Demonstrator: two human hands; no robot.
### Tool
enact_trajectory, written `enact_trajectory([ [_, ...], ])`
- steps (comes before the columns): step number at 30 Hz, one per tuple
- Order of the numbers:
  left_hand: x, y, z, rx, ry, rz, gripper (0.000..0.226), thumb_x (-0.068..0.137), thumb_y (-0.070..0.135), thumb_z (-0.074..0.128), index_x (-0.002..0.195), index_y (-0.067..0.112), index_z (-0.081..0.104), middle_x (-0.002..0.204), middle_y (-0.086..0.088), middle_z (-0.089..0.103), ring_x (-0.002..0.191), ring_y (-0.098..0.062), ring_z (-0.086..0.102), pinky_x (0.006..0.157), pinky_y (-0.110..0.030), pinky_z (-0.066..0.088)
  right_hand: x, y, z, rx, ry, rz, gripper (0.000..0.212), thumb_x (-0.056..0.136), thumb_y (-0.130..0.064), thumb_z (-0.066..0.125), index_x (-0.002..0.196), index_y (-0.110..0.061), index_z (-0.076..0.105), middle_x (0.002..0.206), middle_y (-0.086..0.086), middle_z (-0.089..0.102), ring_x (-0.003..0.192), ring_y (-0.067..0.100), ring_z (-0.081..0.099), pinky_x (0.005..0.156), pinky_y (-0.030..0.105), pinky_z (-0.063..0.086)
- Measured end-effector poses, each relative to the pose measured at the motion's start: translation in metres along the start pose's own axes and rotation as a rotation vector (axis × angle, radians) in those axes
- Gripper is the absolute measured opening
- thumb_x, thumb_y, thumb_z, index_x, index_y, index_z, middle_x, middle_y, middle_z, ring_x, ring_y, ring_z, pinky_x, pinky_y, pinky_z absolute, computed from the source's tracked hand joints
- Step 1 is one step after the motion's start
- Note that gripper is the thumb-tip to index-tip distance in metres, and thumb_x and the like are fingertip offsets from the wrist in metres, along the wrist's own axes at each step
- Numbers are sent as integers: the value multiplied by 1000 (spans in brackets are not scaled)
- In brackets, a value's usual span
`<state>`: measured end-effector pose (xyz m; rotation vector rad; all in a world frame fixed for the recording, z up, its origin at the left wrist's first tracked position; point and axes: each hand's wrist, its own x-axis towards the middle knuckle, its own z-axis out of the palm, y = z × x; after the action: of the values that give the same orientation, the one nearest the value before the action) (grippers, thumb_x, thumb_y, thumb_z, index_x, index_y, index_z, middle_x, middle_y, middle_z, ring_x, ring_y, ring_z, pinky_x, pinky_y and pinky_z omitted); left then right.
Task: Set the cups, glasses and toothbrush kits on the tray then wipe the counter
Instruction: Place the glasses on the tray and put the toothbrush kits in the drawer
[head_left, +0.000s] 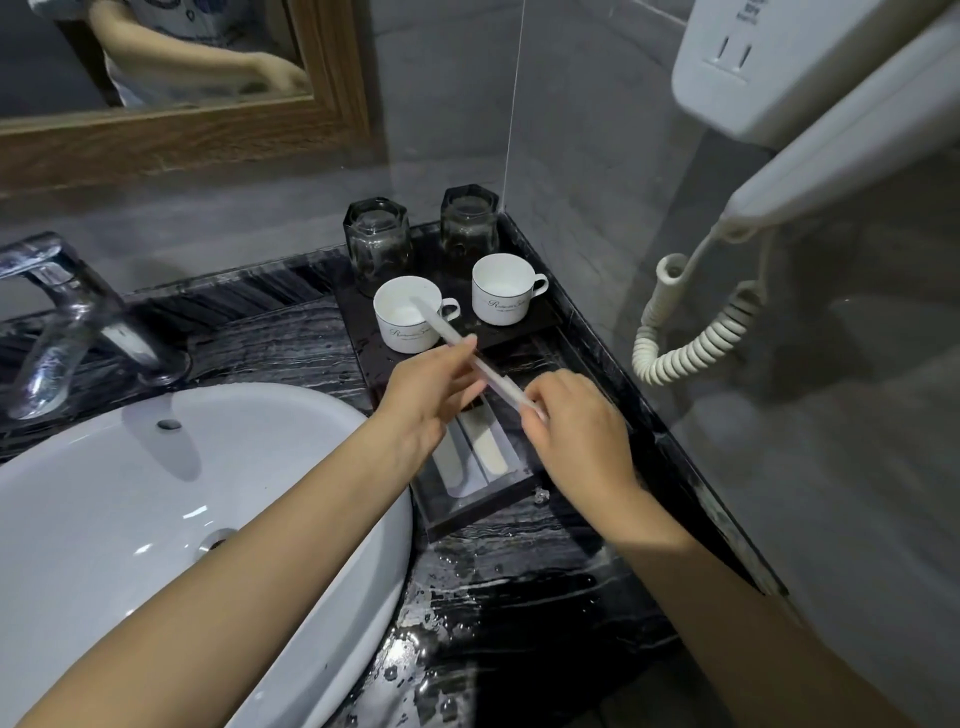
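A black tray (470, 512) lies on the dark marble counter (519, 597) in the corner. At its far end stand two upturned glasses (376, 241) (469, 223). In front of them are two white cups (408, 314) (504, 291). Both hands hold one long white toothbrush kit (496, 379) above the tray: my left hand (436, 400) grips its middle and my right hand (576, 426) grips its near end. Its far tip reaches over the left cup. Two more toothbrush kits (467, 457) lie flat in the tray's near section, partly hidden by my hands.
A white basin (156, 493) fills the left, with a chrome tap (78, 322) behind it. A wall phone with a coiled cord (701, 332) hangs at the right, close to the tray. A wood-framed mirror (182, 130) is on the back wall. Water drops lie on the counter near the front.
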<state>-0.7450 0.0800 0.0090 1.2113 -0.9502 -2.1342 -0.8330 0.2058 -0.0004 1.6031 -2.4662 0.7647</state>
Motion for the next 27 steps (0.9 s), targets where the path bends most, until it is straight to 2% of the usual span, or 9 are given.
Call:
enact_trajectory([
  [2,1,3,4,-15,-22,2,8,85,17,64,83,8,63,84,-8,67,85,-21,67,79,-30,58,-3,-2,1,-94,19,-115,11,76,-13,71,78,-9,61,75,5,61,71,25,59,60,33,49],
  [4,2,6,6,-12,-12,16,10,89,10,56,81,7,61,79,-8,66,74,-18,65,70,-27,59,-5,0,3,-46,-52,-131,16,77,-20,72,83,-9,62,81,4,61,78,25,59,66,36,52],
  [8,5,9,6,-41,-35,21,16,91,3,48,82,6,60,81,-10,66,68,-15,65,63,-26,59,3,5,-1,440,-137,189,26,88,-31,60,105,-12,60,102,-2,54,97,14,53,83,27,47],
  [11,9,13,5,-66,-108,-1,14,93,5,47,89,6,60,89,-11,67,76,-17,67,63,-27,60,18,14,-4,663,-229,377,24,91,-23,57,110,-11,62,102,-2,61,94,9,57,79,14,45],
  [13,12,14,5,-84,-143,-20,16,93,6,46,98,3,60,91,-12,67,70,-14,70,57,-26,60,24,16,-7,812,-346,471,22,91,-20,58,108,-10,66,92,-6,65,84,2,58,73,10,45],
  [16,16,13,4,-83,-183,-15,26,95,6,43,116,-2,56,95,-13,67,68,-13,72,58,-25,60,28,20,-6,999,-357,610,21,86,-17,65,104,-7,69,90,-3,68,83,5,61,77,15,48],
  [19,18,15,2,-66,-212,-4,26,94,6,44,113,-4,58,88,-12,72,71,-13,72,62,-25,60,31,21,-5,1196,-399,761,25,85,-17,66,105,-2,68,89,3,70,79,10,63,77,22,52],
  [23,19,16,1,-65,-217,5,20,94,3,43,100,-2,62,71,-7,75,68,-14,73,58,-25,60,31,21,-2,1005,-322,723,19,83,-14,68,98,-2,71,79,0,68,71,8,61,70,20,51],
  [27,19,12,2,-64,-181,-27,20,94,2,43,89,1,62,66,-7,74,62,-14,72,57,-26,60,26,23,-3,990,-289,723,4,82,-12,69,83,-11,73,77,-2,69,70,7,62,70,17,51],
])
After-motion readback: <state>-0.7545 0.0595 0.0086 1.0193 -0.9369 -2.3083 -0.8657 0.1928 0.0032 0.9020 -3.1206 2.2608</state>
